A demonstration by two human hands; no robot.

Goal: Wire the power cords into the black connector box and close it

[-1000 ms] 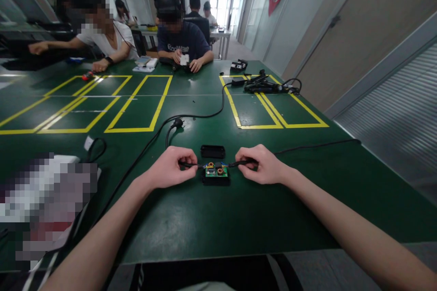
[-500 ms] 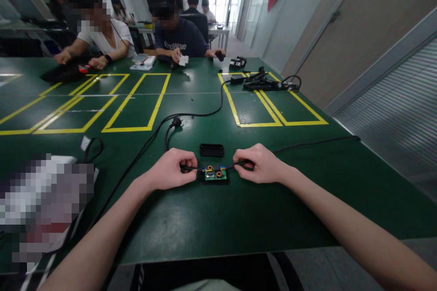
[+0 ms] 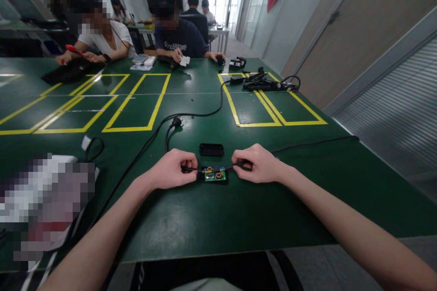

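Our smooth, glossy green table point(image 3: 177, 218), striped with oblongs of yellow tape point(image 3: 160, 100), spreads ahead of us, and on a clock centred between our hands, our bare left hand point(image 3: 177, 168) is at nine and our right hand point(image 3: 256, 163) at three. At twelve lies a hollow, round-cornered black box half point(image 3: 211, 149), and at the centre the flat, oblong green board point(image 3: 210, 176) sits over a second dark shell point(image 3: 225, 182). Our left fingers are clamped on the slender black left cord point(image 3: 188, 169), our right ones on the similar right cord point(image 3: 237, 164), and ring-shaped copper coils point(image 3: 219, 175) stand on the board.
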